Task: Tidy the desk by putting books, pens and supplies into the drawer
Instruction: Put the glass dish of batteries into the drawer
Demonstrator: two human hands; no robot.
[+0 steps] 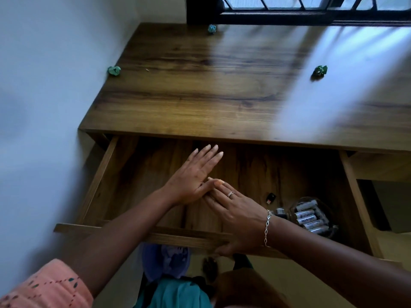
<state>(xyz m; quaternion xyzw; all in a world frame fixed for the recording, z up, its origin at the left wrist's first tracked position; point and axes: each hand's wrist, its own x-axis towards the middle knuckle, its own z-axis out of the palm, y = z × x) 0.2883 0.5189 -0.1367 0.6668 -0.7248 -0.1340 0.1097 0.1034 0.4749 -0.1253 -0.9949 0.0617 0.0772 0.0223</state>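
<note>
The wooden drawer (142, 172) under the desk top (200, 96) stands pulled wide open. My left hand (193, 174) lies flat over the drawer bottom, fingers straight and pointing toward the back. My right hand (235, 210), with a ring and a bracelet, reaches in over the drawer's front panel (178, 237). Its straight fingers slip under the left hand's thumb, and its thumb sits at the panel's lower edge. Neither hand visibly holds anything. No books or pens are in sight.
Three crumpled green paper balls lie on the desk: back (212, 29), left edge (114, 70) and right (319, 71). A clear jar of batteries (311, 218) and a small black item (270, 198) sit in the drawer's right part. A wall runs along the left.
</note>
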